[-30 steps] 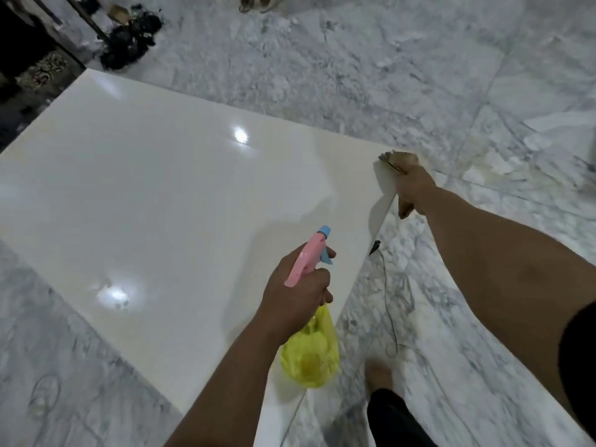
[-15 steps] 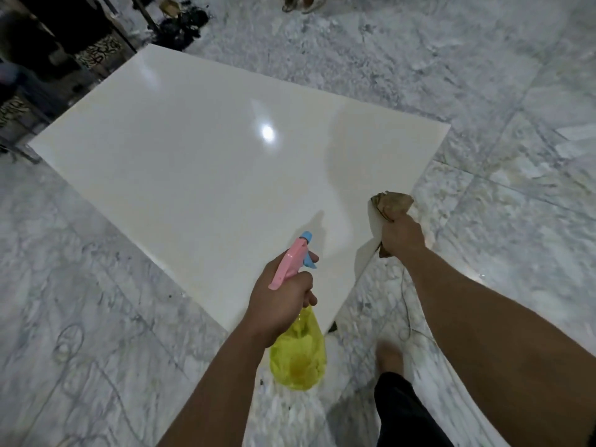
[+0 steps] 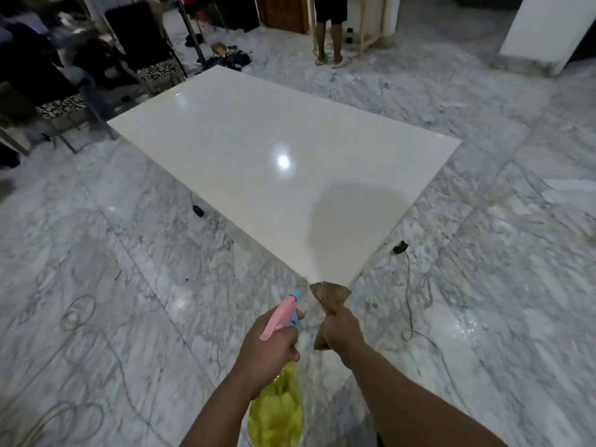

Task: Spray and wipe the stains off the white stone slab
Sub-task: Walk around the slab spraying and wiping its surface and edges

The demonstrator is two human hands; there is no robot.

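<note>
Yellow spray bottle (image 3: pixel 277 411) in left hand (image 3: pixel 269 350); brown cloth (image 3: pixel 329 296) in right hand (image 3: pixel 342 332).

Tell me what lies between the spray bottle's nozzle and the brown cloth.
Nothing: in the head view only bare marble floor shows between the spray bottle and the brown cloth.

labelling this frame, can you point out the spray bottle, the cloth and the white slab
spray bottle (image 3: pixel 280 316): head view, on its pink trigger head above the left hand.
cloth (image 3: pixel 329 295): head view, on the brown bunch above the right hand.
white stone slab (image 3: pixel 258 146): head view, on its bare glossy top.
</note>
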